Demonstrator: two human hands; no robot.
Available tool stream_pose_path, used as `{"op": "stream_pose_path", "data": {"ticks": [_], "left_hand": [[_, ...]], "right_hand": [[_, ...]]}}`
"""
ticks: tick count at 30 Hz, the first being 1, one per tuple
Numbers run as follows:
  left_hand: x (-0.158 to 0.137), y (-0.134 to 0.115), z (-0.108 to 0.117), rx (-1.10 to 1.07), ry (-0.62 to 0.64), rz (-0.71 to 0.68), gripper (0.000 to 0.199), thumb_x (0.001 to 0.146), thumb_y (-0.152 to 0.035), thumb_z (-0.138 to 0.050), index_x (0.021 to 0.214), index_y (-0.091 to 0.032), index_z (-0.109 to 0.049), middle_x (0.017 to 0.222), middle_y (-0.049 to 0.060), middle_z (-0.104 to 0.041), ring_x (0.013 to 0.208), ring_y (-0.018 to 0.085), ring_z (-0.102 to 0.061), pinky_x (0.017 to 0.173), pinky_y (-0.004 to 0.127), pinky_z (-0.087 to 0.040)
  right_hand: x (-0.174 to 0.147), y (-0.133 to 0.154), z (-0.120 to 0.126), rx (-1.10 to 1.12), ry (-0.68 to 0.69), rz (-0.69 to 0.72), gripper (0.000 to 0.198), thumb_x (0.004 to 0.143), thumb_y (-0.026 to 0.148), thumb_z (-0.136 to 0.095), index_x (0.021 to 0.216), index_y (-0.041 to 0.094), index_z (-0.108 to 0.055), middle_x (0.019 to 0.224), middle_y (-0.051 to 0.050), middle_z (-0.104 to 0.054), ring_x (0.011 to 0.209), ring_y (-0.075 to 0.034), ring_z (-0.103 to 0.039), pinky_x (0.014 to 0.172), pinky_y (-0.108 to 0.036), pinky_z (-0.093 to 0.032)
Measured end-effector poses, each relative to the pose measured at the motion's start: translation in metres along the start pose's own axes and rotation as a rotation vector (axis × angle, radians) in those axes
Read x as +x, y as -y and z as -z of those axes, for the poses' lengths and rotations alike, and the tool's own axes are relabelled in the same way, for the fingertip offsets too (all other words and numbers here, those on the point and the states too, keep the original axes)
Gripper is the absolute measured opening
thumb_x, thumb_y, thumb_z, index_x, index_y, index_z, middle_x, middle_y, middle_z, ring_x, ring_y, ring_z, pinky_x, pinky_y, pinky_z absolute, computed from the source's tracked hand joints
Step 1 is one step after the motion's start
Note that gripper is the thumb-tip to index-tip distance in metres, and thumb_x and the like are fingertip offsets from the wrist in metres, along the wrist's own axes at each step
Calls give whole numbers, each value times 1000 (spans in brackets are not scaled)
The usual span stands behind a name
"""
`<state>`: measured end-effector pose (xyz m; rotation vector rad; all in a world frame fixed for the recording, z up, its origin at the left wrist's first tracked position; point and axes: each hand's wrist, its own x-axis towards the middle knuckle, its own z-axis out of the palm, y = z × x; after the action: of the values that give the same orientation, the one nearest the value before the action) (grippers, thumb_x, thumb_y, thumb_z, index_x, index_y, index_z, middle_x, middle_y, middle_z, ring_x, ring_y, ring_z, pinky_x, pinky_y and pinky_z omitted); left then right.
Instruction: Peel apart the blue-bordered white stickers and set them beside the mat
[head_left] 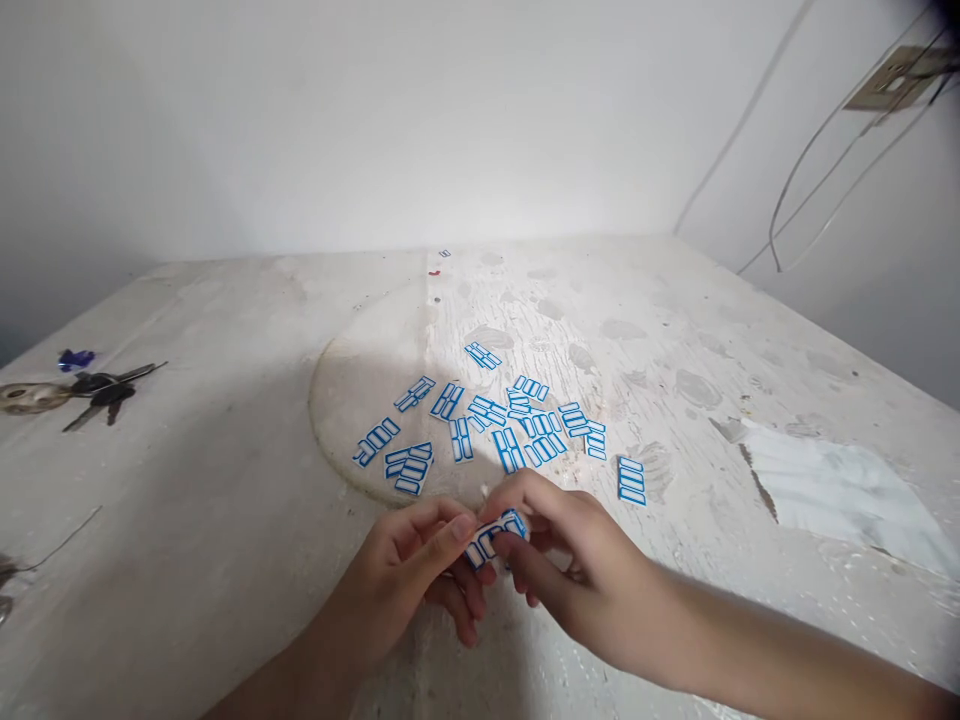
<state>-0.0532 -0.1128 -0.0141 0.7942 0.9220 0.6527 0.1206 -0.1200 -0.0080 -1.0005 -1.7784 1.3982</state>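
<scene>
Between my two hands is a small white piece with blue outlines (484, 541), its surface looking bent or curled. My left hand (416, 565) pinches its left end, thumb on top. On the other end, my right hand (555, 540) grips with thumb and forefinger. Fingers cover parts of the piece, so its full shape is hidden. Just beyond the hands, several similar flat white pieces with blue outlined blocks (510, 450) lie scattered and partly overlapping. One such piece (631, 480) lies apart to the right.
A bunch of keys (109, 390) and a shiny blue scrap (75, 358) lie at the left. A torn pale sheet (832, 490) is on the right of the worn white table (225, 480). Cables (795, 190) hang from a wall socket (892, 82).
</scene>
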Motion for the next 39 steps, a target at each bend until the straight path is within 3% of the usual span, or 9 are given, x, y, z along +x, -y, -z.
{"op": "stream_pose_path", "data": {"ticks": [10, 16, 23, 32, 36, 39], "left_hand": [[-3, 2, -1, 117, -36, -72, 29, 79, -40, -62, 72, -12, -59, 61, 2, -60, 46, 11, -56, 40, 20, -48], [-4, 2, -1, 92, -43, -92, 29, 77, -40, -63, 70, -12, -60, 58, 1, -60, 45, 10, -56, 38, 19, -47], [-5, 6, -2, 110, -17, -121, 29, 74, -40, -66, 73, -12, -60, 57, 1, -60, 46, 11, -56, 40, 20, -48], [-4, 8, -2, 93, -13, -135, 29, 76, -40, -64, 72, -11, -60, 58, 3, -61, 45, 11, -55, 39, 21, -48], [-5, 5, -2, -9, 21, -86, 29, 78, -39, -62, 70, -12, -59, 61, 4, -62, 46, 11, -55, 38, 19, -47], [-5, 4, -2, -90, 37, -53, 27, 81, -36, -59, 71, -11, -59, 63, 4, -62, 47, 9, -55, 38, 17, -47]], "right_hand": [[5, -2, -1, 264, 25, -171, 8, 89, 17, -45, 96, 19, -46, 71, 2, -51, 60, -10, -52, 54, -23, -43], [6, 1, 0, 336, 49, -155, 5, 88, 22, -49, 89, 17, -48, 72, 0, -53, 62, -11, -52, 56, -25, -42], [6, 6, 1, 359, 38, -169, 21, 92, 29, -47, 77, 15, -48, 67, -1, -55, 64, -11, -54, 62, -26, -44], [6, 4, 3, 413, 42, -165, 22, 94, 31, -42, 82, 15, -51, 68, -1, -56, 63, -11, -57, 61, -26, -47], [5, 1, 3, 461, 71, -125, 8, 90, 23, -49, 93, 16, -52, 75, -1, -57, 67, -11, -58, 62, -26, -46], [5, -3, 1, 444, 53, -107, 15, 84, 12, -54, 98, 17, -52, 74, -1, -58, 67, -13, -58, 59, -26, -46]]}}
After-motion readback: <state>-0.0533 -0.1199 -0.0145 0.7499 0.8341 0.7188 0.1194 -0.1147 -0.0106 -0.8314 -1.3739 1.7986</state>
